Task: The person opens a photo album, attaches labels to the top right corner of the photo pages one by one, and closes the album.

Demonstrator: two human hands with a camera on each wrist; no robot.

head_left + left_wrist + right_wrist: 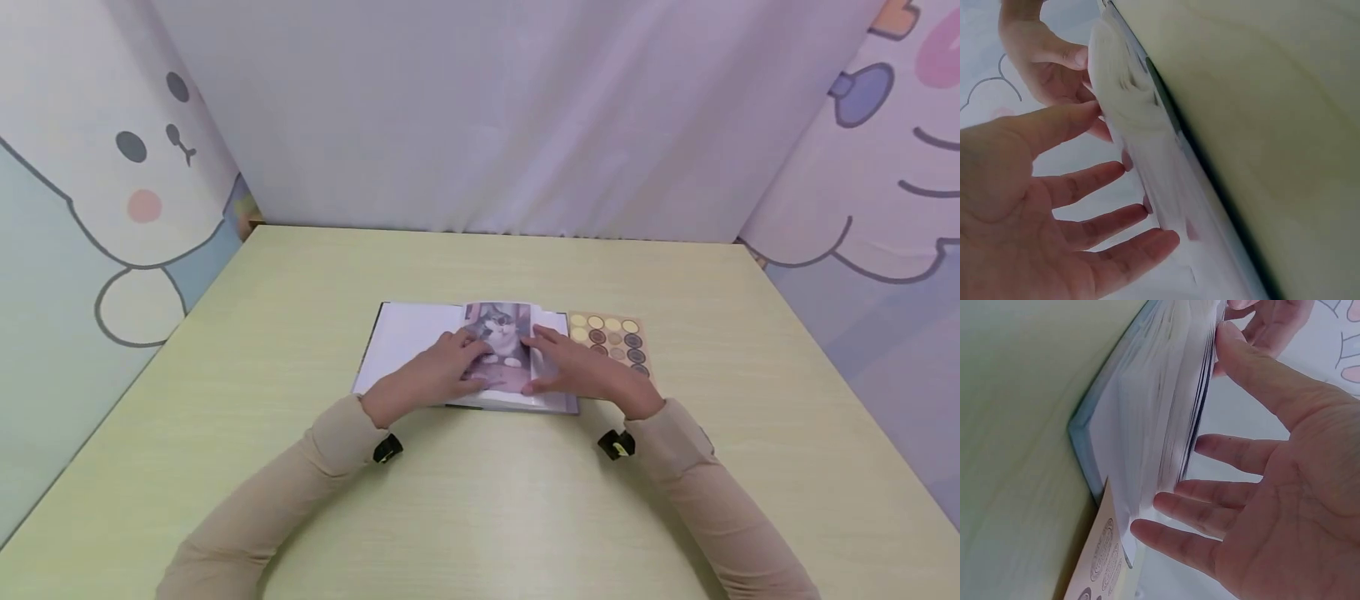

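Note:
An open photo album point(405, 333) lies on the table, its clear-sleeved pages point(1138, 119) forming a thick stack. On its right side is a photo of a grey and white cat point(498, 321). My left hand point(442, 367) rests its spread fingertips on the photo's left part. At the photo's right edge, my right hand point(577, 367) touches the sleeve with its fingers apart. Both wrist views show the thumbs and fingers fairly straight against the top page, not curled round it. Part of the photo is hidden by the fingers.
A tan sheet of round seal-like stickers point(613, 325) lies against the album's right side, partly under the right hand. The pale wooden table point(480, 500) extends around them. A white curtain point(450, 117) hangs behind, with cartoon-printed cloths at both sides.

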